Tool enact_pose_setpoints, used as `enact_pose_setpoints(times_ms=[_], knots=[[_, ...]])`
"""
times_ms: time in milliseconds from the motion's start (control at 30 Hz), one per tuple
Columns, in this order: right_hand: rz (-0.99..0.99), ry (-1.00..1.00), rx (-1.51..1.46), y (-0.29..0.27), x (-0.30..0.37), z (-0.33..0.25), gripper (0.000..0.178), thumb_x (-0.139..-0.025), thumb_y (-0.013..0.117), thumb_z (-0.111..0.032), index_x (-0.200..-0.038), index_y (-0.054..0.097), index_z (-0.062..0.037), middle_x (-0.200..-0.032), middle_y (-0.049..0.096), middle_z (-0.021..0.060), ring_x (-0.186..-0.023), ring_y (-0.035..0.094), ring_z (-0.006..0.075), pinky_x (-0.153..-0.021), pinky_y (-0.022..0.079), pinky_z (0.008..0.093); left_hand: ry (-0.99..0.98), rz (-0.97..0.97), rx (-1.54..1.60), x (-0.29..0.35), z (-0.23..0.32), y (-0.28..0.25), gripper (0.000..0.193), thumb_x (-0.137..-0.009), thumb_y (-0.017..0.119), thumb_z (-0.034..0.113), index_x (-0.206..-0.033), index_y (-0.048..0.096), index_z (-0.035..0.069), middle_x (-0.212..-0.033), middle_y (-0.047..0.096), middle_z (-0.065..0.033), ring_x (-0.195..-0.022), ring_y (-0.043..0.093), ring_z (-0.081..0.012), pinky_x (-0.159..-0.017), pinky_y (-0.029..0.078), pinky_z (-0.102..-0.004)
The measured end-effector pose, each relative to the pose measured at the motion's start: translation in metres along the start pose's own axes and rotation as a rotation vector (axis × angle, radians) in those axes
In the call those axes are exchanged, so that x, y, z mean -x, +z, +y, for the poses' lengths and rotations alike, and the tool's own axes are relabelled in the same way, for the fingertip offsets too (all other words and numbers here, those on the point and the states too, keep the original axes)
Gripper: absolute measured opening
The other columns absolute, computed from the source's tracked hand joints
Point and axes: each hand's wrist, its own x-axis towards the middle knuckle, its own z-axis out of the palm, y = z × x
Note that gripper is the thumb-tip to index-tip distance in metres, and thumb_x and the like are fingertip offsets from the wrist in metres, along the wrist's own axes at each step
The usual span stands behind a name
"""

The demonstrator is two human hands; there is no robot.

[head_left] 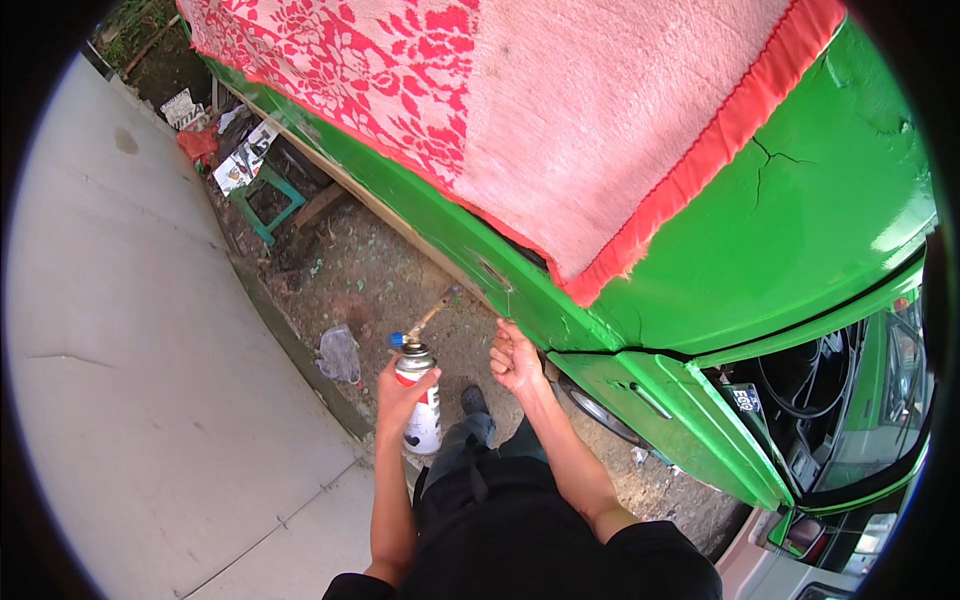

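My left hand [401,396] is wrapped round a white and red gas canister [424,418], held roughly upright. Screwed onto its top is a blow torch head [430,318] with a blue knob and a brass-coloured tube, which slants up to the right. No flame can be made out. My right hand [514,360] is closed in a pinch, and a thin wire-like rod [509,304] rises from the fingertips. Just beyond it is the green side panel of the vehicle [440,225], with a small dull patch [492,273]. Whether the rod touches that panel I cannot tell.
A pink and red patterned blanket [560,120] drapes over the vehicle's roof. On the right a green door [680,420] stands ajar. A pale wall [150,330] runs along my left. A green stool [268,205], a plastic bag [340,354] and litter lie on the ground.
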Motion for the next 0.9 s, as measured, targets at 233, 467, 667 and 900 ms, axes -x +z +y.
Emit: enact_pose_setpoints(times_ms=[233, 467, 667, 900], knots=[[-0.057, 0.028, 0.122, -0.012, 0.005, -0.022, 0.028, -0.095, 0.064, -0.024, -0.076, 0.045, -0.0169, -0.050, 0.029, -0.0083, -0.036, 0.018, 0.0049, -0.034, 0.012, 0.0247, -0.026, 0.157, -0.121, 0.013, -0.009, -0.032, 0.037, -0.077, 0.085, 0.019, -0.101, 0.064, 0.000, -0.086, 0.069, -0.0051, -0.073, 0.063, -0.0114, -0.068, 0.050, -0.0284], [-0.074, 0.060, 0.088, -0.013, -0.001, -0.015, 0.029, -0.094, 0.066, -0.025, -0.075, 0.045, -0.0173, -0.051, 0.029, -0.0093, -0.037, 0.018, 0.0053, -0.036, 0.011, 0.0251, -0.048, 0.184, -0.016, 0.028, -0.008, -0.029, 0.038, -0.077, 0.085, 0.018, -0.101, 0.063, -0.002, -0.087, 0.068, -0.0059, -0.074, 0.062, -0.0118, -0.068, 0.050, -0.0287], [-0.106, 0.067, 0.162, -0.026, 0.000, -0.041, 0.029, -0.094, 0.066, -0.024, -0.074, 0.046, -0.0170, -0.050, 0.030, -0.0095, -0.036, 0.018, 0.0048, -0.035, 0.011, 0.0243, -0.017, 0.195, -0.092, 0.032, -0.015, -0.023, 0.037, -0.077, 0.084, 0.017, -0.101, 0.063, -0.001, -0.086, 0.068, -0.0059, -0.074, 0.062, -0.0112, -0.068, 0.050, -0.0292], [-0.192, 0.113, 0.139, -0.024, -0.017, -0.060, 0.028, -0.094, 0.066, -0.022, -0.075, 0.046, -0.0164, -0.049, 0.029, -0.0090, -0.035, 0.019, 0.0049, -0.034, 0.011, 0.0241, -0.032, 0.247, -0.067, 0.051, -0.015, -0.013, 0.034, -0.079, 0.082, 0.015, -0.103, 0.063, 0.000, -0.087, 0.068, -0.0049, -0.073, 0.062, -0.0115, -0.068, 0.050, -0.0292]])
